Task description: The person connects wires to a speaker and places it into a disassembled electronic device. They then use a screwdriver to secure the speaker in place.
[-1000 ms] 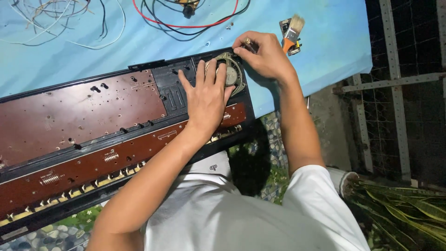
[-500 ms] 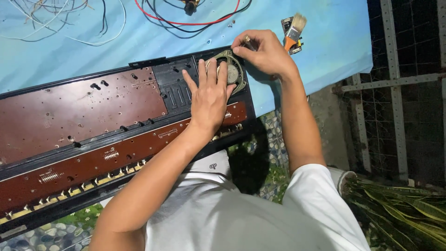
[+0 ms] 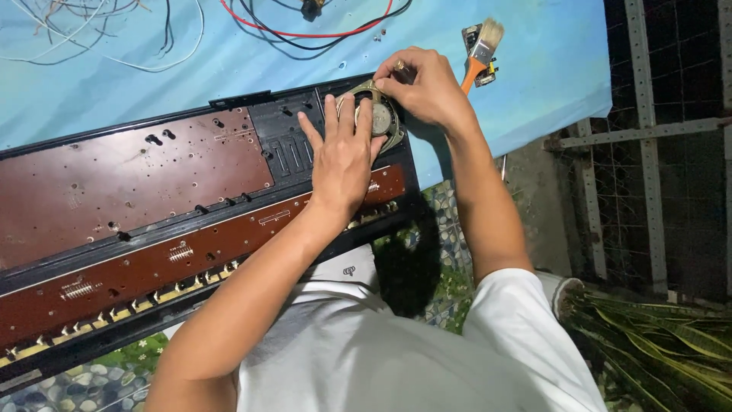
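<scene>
The opened keyboard case lies across the blue counter, its long axis running from lower left up to the right, brown circuit boards facing me. Near its right end sits the round speaker, magnet side up. My left hand lies flat on it, fingers spread and pointing away from me, pinning it rather than gripping. My right hand pinches at the speaker's upper rim; its grip is narrow, possibly on a small screw or tool, though I cannot tell. Steady downward pressure and a square approach should keep the speaker seated. An orange-handled brush lies beyond.
</scene>
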